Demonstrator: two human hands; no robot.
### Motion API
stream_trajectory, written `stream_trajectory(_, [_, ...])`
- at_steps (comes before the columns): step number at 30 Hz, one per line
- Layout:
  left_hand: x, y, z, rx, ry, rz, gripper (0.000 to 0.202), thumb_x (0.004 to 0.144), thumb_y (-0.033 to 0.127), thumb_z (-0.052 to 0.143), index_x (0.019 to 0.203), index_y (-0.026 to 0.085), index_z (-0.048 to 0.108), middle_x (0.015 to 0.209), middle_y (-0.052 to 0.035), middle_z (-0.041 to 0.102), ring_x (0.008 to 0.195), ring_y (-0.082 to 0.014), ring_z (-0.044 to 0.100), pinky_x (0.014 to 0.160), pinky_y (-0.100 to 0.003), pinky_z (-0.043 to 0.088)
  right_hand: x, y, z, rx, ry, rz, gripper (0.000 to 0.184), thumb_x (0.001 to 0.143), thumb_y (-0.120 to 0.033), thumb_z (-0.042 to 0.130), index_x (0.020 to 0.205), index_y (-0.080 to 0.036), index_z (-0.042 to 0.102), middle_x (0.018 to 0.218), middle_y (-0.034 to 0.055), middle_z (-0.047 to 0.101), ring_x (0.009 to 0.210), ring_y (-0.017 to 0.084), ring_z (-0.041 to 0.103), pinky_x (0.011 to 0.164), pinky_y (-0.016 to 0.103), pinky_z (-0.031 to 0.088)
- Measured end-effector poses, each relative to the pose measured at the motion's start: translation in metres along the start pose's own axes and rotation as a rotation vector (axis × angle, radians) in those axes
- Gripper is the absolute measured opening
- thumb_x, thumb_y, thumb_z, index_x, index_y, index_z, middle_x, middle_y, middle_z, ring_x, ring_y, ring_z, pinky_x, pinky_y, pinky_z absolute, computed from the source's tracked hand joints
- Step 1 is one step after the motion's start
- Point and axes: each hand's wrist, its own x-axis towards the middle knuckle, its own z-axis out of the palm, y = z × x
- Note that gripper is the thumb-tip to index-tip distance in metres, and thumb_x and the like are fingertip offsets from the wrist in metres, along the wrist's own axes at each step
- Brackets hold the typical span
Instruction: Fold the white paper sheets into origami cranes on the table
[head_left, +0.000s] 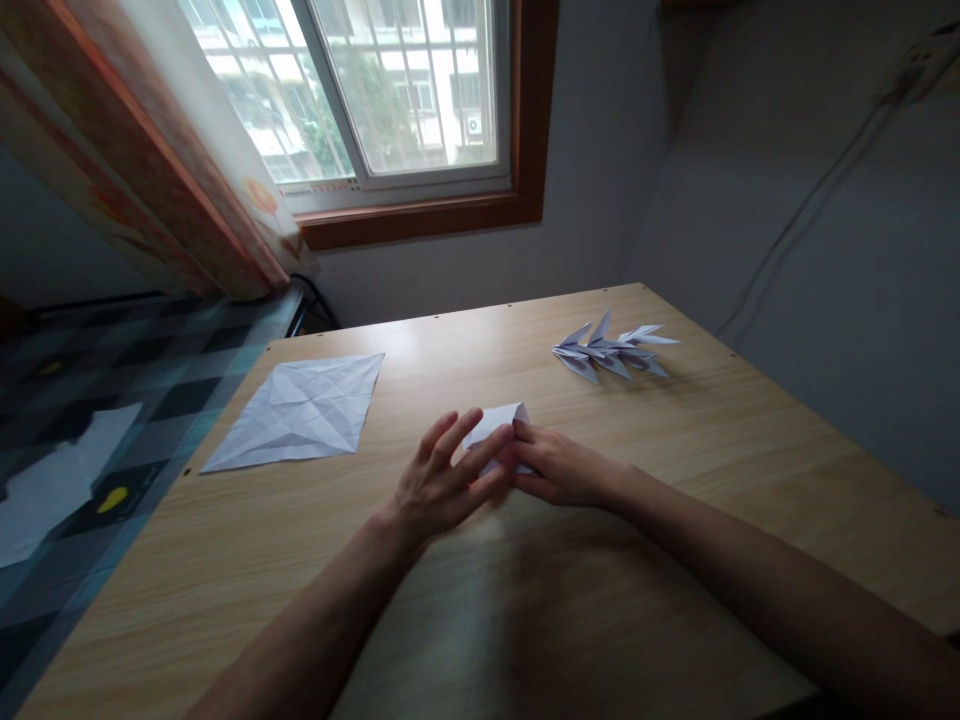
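A small piece of folded white paper (498, 416) is between my hands, low over the middle of the wooden table, partly hidden by my fingers. My right hand (559, 465) grips its right side, with fingers closed around the edge. My left hand (450, 480) reaches across the front of the paper. Its fingers are stretched and spread, and the index finger and thumb point at the right hand's fingertips. Slight motion blur covers the spot where the fingertips meet, so their exact contact with the paper is unclear.
On the wooden table (450, 370), a creased white paper sheet (304, 410) lies flat at the left. A spiky folded-paper piece (615, 350) sits at the back right. Left of the table, more white paper (64, 480) rests on a checked cloth (45, 400). Behind is a window (405, 90).
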Motion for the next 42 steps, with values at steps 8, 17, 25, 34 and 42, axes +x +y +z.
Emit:
stream_trajectory(8, [0.004, -0.002, -0.006, 0.004, -0.388, -0.098, 0.023, 0.077, 0.026, 0.064, 0.098, 0.018, 0.064, 0.153, -0.0091, 0.041, 0.148, -0.0338, 0.017, 0.119, -0.056, 0.019, -0.006, 0.007, -0.011, 0.004, 0.017, 0.082, 0.022, 0.080, -0.023, 0.071, 0.102, -0.018, 0.069, 0.111, 0.0111, 0.069, 0.103, 0.026, 0.062, 0.091, 0.039, 0.049])
stream_trajectory(17, [-0.002, -0.006, 0.003, 0.030, -0.391, -0.092, 0.013, 0.084, 0.030, 0.065, 0.087, 0.018, 0.067, 0.145, -0.0086, 0.049, 0.140, -0.0351, 0.034, 0.116, -0.056, 0.027, -0.013, 0.014, -0.019, 0.143, -0.024, 0.017, 0.025, 0.083, -0.018, 0.066, 0.107, -0.019, 0.070, 0.124, 0.0105, 0.066, 0.117, 0.023, 0.059, 0.101, 0.038, 0.045])
stream_trajectory(25, [-0.003, -0.008, 0.010, -0.095, -0.226, -0.146, 0.012, 0.086, 0.028, 0.067, 0.079, 0.018, 0.064, 0.119, -0.0102, 0.065, 0.118, -0.0281, 0.054, 0.103, -0.051, 0.044, -0.019, 0.003, -0.022, 0.296, 0.044, 0.088, 0.006, 0.082, -0.021, 0.068, 0.078, -0.017, 0.068, 0.106, 0.0082, 0.073, 0.098, 0.021, 0.068, 0.086, 0.033, 0.051])
stream_trajectory(34, [0.000, 0.000, 0.019, -0.171, -0.235, -0.281, 0.013, 0.088, 0.025, 0.062, 0.098, 0.018, 0.061, 0.116, -0.0115, 0.063, 0.095, -0.0221, 0.063, 0.087, -0.040, 0.053, -0.020, 0.005, -0.009, 0.153, 0.117, 0.144, 0.026, 0.081, -0.012, 0.063, 0.106, -0.016, 0.064, 0.100, 0.0072, 0.071, 0.088, 0.019, 0.067, 0.080, 0.032, 0.053])
stream_trajectory(42, [-0.013, 0.001, 0.034, -0.286, -0.220, -0.621, 0.093, 0.079, 0.021, 0.068, 0.152, 0.020, 0.011, 0.133, -0.0173, 0.054, 0.097, -0.0243, 0.065, 0.082, -0.040, 0.055, -0.018, -0.002, -0.004, 0.108, 0.069, 0.014, 0.022, 0.091, -0.015, 0.054, 0.103, -0.018, 0.072, 0.112, 0.0106, 0.070, 0.099, 0.020, 0.068, 0.091, 0.034, 0.053])
